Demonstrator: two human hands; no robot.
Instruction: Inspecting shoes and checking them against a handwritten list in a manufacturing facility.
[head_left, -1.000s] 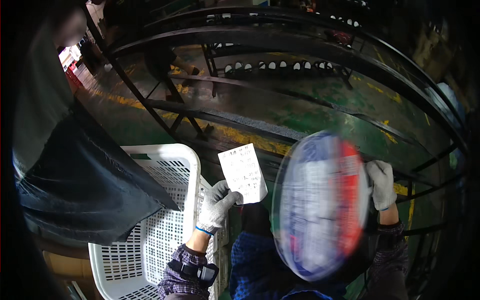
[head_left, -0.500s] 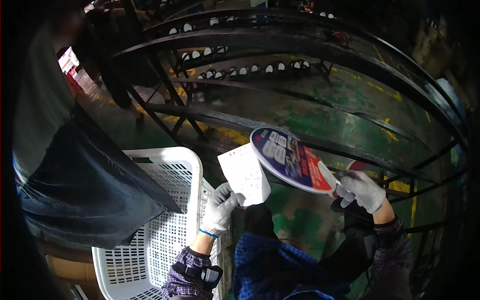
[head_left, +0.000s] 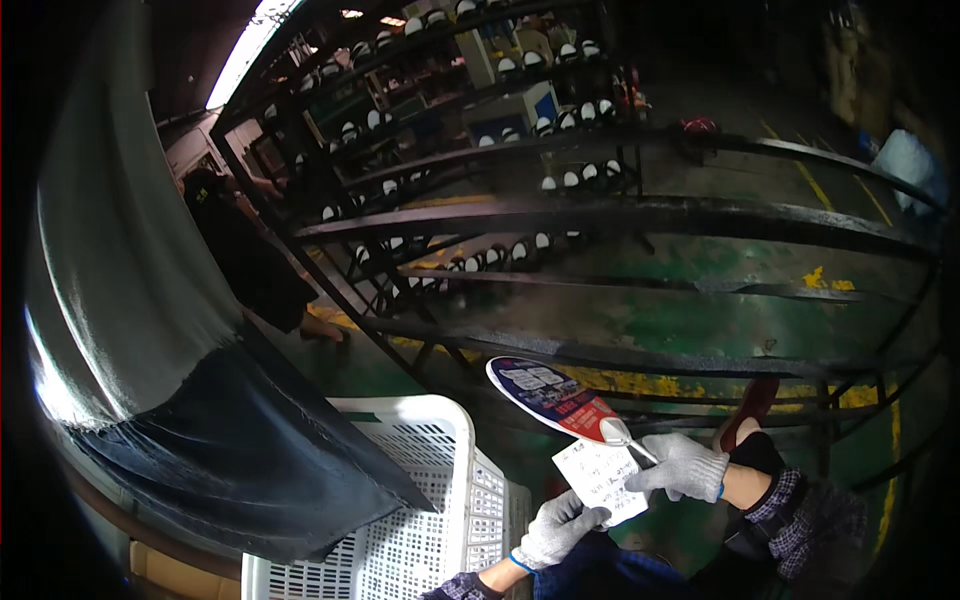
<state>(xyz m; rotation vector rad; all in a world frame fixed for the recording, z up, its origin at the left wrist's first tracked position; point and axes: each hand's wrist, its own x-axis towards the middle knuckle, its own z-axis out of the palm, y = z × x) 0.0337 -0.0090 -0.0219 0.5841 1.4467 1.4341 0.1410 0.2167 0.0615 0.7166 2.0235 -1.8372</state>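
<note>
My left hand (head_left: 560, 530), in a pale grey knitted glove, pinches the lower corner of a white sheet of paper (head_left: 597, 480) with handwriting on it. My right hand (head_left: 685, 467), gloved the same way, grips the handle of a round hand fan (head_left: 558, 402). The fan's face is dark blue and red with a white rim, and it points up and left. Its handle end overlaps the paper's upper edge. The fingers of my right hand lie at the paper's right side; whether they also pinch it, I cannot tell.
A white slatted plastic basket (head_left: 462, 440) stands at my left, partly under a draped grey and dark cloth (head_left: 150, 340). Black metal rack bars (head_left: 690, 215) cross ahead. Behind are shelves with several shoes (head_left: 520, 250). Another person (head_left: 240, 250) stands at the far left.
The view has tilted up, showing more of the shelves. My right hand has brought the fan in toward the paper, and my two hands are now closer together.
</note>
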